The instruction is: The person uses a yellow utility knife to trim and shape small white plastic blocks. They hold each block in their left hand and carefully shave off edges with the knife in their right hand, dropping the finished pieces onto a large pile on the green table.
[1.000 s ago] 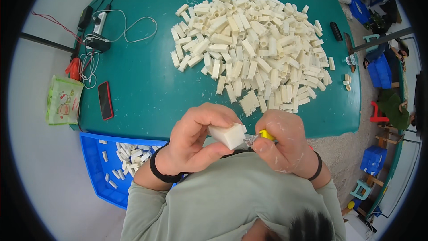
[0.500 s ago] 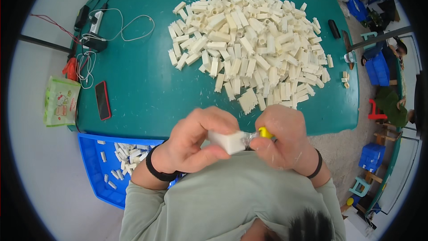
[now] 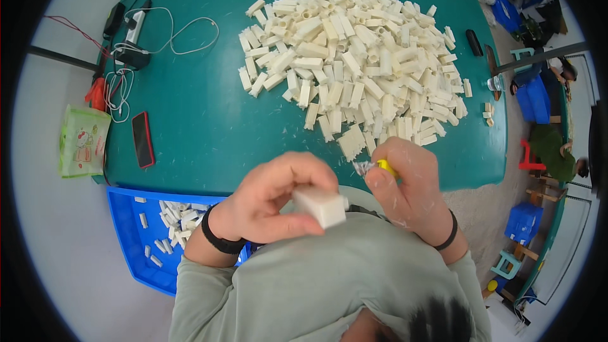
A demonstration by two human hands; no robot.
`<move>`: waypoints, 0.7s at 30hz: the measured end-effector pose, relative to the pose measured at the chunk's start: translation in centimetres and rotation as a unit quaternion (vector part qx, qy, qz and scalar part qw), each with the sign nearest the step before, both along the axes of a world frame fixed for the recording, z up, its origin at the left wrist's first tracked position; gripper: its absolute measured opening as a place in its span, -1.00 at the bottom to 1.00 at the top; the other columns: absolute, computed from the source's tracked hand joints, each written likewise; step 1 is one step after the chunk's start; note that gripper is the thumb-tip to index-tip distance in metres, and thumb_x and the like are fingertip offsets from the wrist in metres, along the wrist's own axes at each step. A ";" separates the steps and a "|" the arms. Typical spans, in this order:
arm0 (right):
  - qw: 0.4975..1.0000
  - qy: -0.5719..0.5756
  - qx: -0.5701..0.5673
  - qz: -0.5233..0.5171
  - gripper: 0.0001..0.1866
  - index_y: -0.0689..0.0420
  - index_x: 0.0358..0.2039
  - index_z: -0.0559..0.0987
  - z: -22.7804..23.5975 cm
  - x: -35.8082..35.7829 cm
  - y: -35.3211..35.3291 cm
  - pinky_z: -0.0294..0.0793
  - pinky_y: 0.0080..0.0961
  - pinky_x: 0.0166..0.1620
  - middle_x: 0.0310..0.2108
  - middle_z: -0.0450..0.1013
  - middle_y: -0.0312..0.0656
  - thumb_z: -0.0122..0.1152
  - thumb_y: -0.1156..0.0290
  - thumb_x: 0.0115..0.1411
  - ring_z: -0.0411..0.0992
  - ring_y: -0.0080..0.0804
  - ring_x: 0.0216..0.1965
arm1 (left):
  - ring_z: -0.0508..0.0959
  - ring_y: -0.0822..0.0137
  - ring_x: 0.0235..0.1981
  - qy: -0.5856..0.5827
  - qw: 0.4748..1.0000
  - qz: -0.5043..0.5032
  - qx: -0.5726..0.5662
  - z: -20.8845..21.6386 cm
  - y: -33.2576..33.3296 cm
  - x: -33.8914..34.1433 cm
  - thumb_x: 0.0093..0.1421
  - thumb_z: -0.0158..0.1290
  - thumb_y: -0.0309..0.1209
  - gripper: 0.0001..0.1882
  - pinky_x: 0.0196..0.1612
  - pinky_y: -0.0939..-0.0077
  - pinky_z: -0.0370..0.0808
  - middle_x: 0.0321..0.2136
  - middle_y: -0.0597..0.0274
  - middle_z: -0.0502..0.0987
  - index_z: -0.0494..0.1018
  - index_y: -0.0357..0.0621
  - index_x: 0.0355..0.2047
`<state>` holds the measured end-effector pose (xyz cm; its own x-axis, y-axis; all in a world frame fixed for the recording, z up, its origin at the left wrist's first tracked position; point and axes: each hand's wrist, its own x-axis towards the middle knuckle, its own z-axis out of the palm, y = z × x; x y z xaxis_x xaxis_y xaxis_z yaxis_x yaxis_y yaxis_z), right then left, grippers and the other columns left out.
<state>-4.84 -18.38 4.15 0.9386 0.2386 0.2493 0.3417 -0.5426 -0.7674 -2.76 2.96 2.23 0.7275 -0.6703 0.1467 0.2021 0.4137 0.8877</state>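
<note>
My left hand [image 3: 278, 199] grips a white, block-shaped plastic part [image 3: 323, 206] between thumb and fingers, slightly blurred, near the table's front edge. To its right, my right hand [image 3: 408, 180] is closed round a yellow-handled tool [image 3: 387, 168] with a shiny metal tip; most of the handle is hidden in the fist. The tool's tip is apart from the held part. Just beyond the hands lies a big heap of cream-white hollow plastic parts [image 3: 354, 57] on the green table [image 3: 190, 133].
At lower left a blue bin [image 3: 130, 240] holds several white pieces. Along the table's left side are a phone [image 3: 143, 139], a power strip [image 3: 134, 28] with white cables and a green-white bag [image 3: 83, 142]. A dark cylindrical object [image 3: 474, 42] lies far right. People sit beyond.
The tool has come away from the white part: my right hand has moved up and right. The part in my left hand has turned slightly.
</note>
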 end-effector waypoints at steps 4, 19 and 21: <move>0.996 0.069 0.055 0.026 -0.75 0.22 -0.56 0.41 0.4 -0.4 0.5 0.19 -0.44 -0.62 -0.69 0.25 -0.15 0.19 0.32 0.09 0.23 -0.23 -0.68 | 0.52 0.17 -0.25 -0.078 0.992 0.090 0.050 -0.6 0.3 0.7 -0.09 0.25 -0.54 -0.60 -0.23 0.44 0.46 -0.29 0.05 0.45 0.36 -0.22 -0.23; 0.998 0.060 0.008 -0.019 -0.71 0.20 -0.59 0.38 0.2 -0.9 2.1 0.20 -0.44 -0.63 -0.68 0.27 -0.17 0.19 0.29 0.11 0.24 -0.25 -0.71 | 0.45 0.23 -0.42 -0.372 0.863 0.279 0.197 -0.2 -0.4 0.6 -0.22 0.19 -0.70 -0.64 -0.39 0.49 0.40 -0.38 0.10 0.47 0.42 -0.15 -0.37; 0.997 0.069 -0.007 -0.034 -0.69 0.20 -0.61 0.37 -0.1 -0.8 2.0 0.20 -0.43 -0.63 -0.68 0.27 -0.17 0.17 0.28 0.12 0.23 -0.23 -0.72 | 0.45 0.23 -0.42 -0.384 0.861 0.275 0.190 -0.1 -0.3 0.5 -0.22 0.20 -0.70 -0.64 -0.39 0.49 0.40 -0.38 0.11 0.47 0.42 -0.15 -0.37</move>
<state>-5.61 -16.42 4.06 0.9779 0.1751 0.1139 0.1952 -0.5725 -0.7963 -2.30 2.62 2.14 0.7361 -0.3609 0.5727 -0.6386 -0.0899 0.7642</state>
